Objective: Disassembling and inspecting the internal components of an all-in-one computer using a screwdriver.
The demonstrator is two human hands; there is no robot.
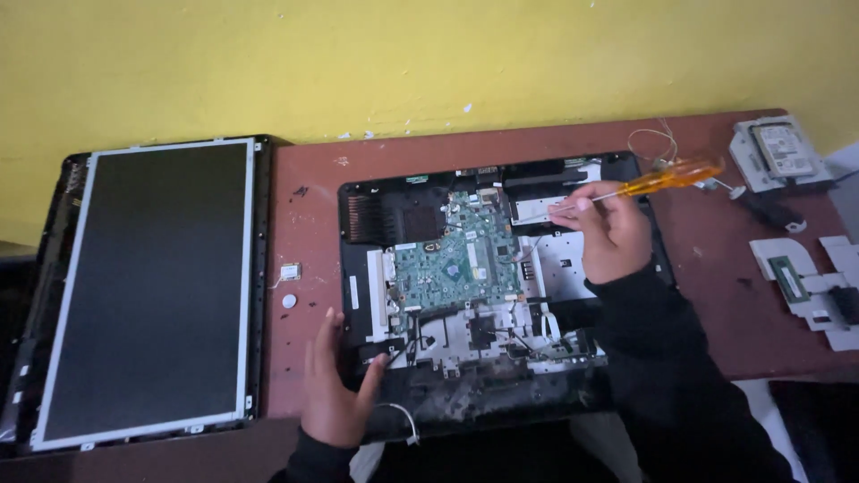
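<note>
I hold the screwdriver [667,176] in my right hand [613,234], fingers pinched around its thin metal shaft near the tip, with the clear orange handle angled up and away to the right. It is light and stiff; I judge the smooth handle the surer place to grip, since the shaft is thin and may slip. The tip points into the upper middle of the opened computer case [501,295], just right of the green circuit board [458,266].

The case is a flat black shell lying on the reddish-brown bench [313,197], with silver brackets and loose cables exposed inside. I judge the board fragile and the shell broad and awkward, best taken by its outer edges. My left hand [333,394] rests spread against the lower left corner of the case, thumb touching the rim.

To the left lies a detached screen panel [152,286], dark with a pale frame. At the far right sit a hard drive [783,150] in its bracket and a grey cover piece [819,282].
</note>
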